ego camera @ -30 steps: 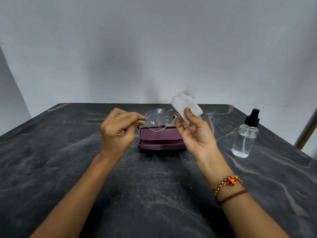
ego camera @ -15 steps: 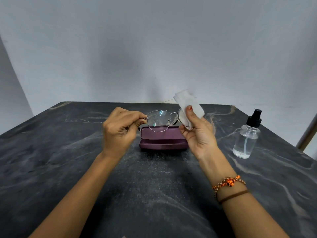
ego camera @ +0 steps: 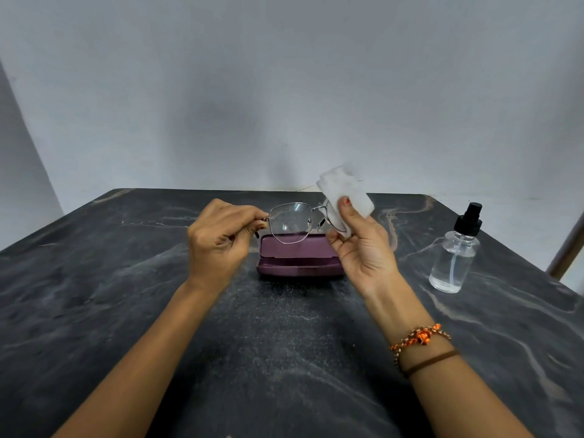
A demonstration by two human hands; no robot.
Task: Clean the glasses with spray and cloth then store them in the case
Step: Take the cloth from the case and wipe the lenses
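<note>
Above the open maroon case (ego camera: 298,259) mid-table: left hand (ego camera: 218,245) pinches the thin wire-rim glasses (ego camera: 290,222) at the hinge, right hand (ego camera: 363,248) clamps a folded white cloth (ego camera: 346,192) over the far lens, clear spray bottle (ego camera: 455,251) well right, dark marbled table (ego camera: 126,311) bare towards the near edge.

Right hand (ego camera: 363,248) moved cloth (ego camera: 346,192) onto glasses (ego camera: 290,222) right lens, thumb now pressing it.

The setting reads as a plain indoor room, perhaps a home, shown by a dark marble-patterned table (ego camera: 126,311) pushed against a bare pale grey wall (ego camera: 284,90) beyond the hands.
</note>
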